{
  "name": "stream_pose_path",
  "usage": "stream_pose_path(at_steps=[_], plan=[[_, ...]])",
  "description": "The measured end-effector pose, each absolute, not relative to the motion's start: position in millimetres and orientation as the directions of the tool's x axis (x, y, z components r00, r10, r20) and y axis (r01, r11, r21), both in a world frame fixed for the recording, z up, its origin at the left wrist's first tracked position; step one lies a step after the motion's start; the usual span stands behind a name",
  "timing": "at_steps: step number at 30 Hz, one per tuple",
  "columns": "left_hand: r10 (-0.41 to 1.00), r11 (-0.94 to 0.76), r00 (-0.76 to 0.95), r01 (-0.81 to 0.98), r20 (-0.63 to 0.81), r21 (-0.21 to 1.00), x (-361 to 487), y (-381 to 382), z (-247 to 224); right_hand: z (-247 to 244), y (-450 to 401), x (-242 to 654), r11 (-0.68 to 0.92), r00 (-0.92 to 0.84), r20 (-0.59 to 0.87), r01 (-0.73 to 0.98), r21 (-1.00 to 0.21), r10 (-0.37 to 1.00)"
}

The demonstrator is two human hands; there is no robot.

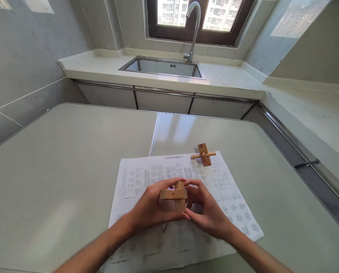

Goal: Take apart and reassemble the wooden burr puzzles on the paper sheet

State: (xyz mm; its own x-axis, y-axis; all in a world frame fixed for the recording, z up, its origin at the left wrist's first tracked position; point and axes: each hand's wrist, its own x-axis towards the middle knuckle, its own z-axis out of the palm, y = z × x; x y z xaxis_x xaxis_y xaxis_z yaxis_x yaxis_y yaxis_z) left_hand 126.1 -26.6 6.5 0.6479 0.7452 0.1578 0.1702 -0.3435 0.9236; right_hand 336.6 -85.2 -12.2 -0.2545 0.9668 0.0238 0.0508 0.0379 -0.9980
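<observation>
A wooden interlocking puzzle [173, 195] made of light-brown blocks is held up in front of me, above a printed sheet [192, 246]. My left hand [151, 203] wraps round its left side, thumb below and fingers over the top. From the right, my right hand [207, 210] grips its edge between thumb and curled fingers, which partly hide that side. Beyond my hands, another small wooden puzzle assembly [204, 154] rests at the sheet's far right edge; a rod crosses its flat marked piece.
The sheet lies on a pale table [58, 182] with a seam down its far half. Behind it runs a white counter [95, 68] with a steel sink [164, 66] and a tall curved faucet [196, 30] under a window. Another counter [308, 106] borders the right side.
</observation>
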Motion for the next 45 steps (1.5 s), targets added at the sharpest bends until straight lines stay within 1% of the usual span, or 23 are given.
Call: stream_pose_path(at_steps=[2,7,9,11,13,15,18,20,21,23,25,27,30,32,34,36,41,43,45], plan=[[0.728,-0.343,0.672,0.181,0.139,0.922,124,-25,6,-8,-84,340,0.017,-0.292,0.016,0.003,-1.0,0.956],[0.706,-0.279,0.706,0.202,0.058,0.939,119,-22,8,-5,-82,345,-0.003,-0.392,-0.005,0.005,-1.0,0.92],[0.724,-0.274,0.688,0.214,0.055,0.938,119,-22,8,-5,-81,344,-0.019,-0.366,-0.03,0.033,-0.999,0.93],[0.75,-0.263,0.657,0.202,0.068,0.943,120,-21,8,-5,-79,343,-0.029,-0.302,-0.05,0.073,-0.997,0.952],[0.795,-0.207,0.604,0.186,0.054,0.961,122,-20,9,-5,-78,343,-0.021,-0.24,-0.051,0.125,-0.992,0.97],[0.855,-0.101,0.519,0.19,-0.012,0.977,122,-19,11,-6,-78,343,0.03,-0.178,-0.01,0.22,-0.975,0.984],[0.896,0.08,0.42,0.174,-0.147,0.981,123,-16,18,-10,-77,344,0.194,-0.132,0.151,0.434,-0.88,0.98],[0.88,0.164,0.428,0.139,-0.208,0.977,123,-15,22,-15,-77,343,0.304,-0.156,0.261,0.536,-0.788,0.953],[0.868,0.192,0.442,0.124,-0.228,0.973,123,-14,24,-17,-77,343,0.34,-0.176,0.293,0.567,-0.75,0.94],[0.841,0.221,0.482,0.112,-0.247,0.969,124,-14,26,-20,-77,342,0.372,-0.214,0.306,0.603,-0.706,0.928],[0.817,0.211,0.518,0.14,-0.253,0.967,124,-14,26,-20,-77,342,0.378,-0.251,0.282,0.616,-0.691,0.926],[0.803,0.165,0.544,0.191,-0.244,0.968,124,-15,26,-17,-77,343,0.375,-0.27,0.263,0.601,-0.706,0.926],[0.774,0.057,0.603,0.241,-0.195,0.969,124,-16,24,-12,-77,346,0.358,-0.259,0.258,0.501,-0.788,0.931],[0.72,-0.017,0.675,0.246,-0.159,0.969,124,-17,24,-8,-78,347,0.337,-0.246,0.251,0.42,-0.843,0.936],[0.659,-0.084,0.74,0.248,-0.133,0.965,124,-17,24,-7,-78,347,0.329,-0.25,0.246,0.382,-0.863,0.936],[0.618,-0.145,0.778,0.249,-0.109,0.958,124,-17,24,-7,-79,347,0.339,-0.26,0.252,0.384,-0.859,0.932],[0.588,-0.254,0.807,0.243,-0.05,0.936,123,-18,24,-6,-81,343,0.386,-0.263,0.301,0.387,-0.837,0.916],[0.588,-0.278,0.808,0.238,-0.031,0.931,123,-19,23,-6,-82,341,0.422,-0.255,0.345,0.387,-0.82,0.903],[0.61,-0.293,0.793,0.223,0.002,0.93,124,-20,21,-7,-82,340,0.493,-0.243,0.43,0.397,-0.774,0.87]])
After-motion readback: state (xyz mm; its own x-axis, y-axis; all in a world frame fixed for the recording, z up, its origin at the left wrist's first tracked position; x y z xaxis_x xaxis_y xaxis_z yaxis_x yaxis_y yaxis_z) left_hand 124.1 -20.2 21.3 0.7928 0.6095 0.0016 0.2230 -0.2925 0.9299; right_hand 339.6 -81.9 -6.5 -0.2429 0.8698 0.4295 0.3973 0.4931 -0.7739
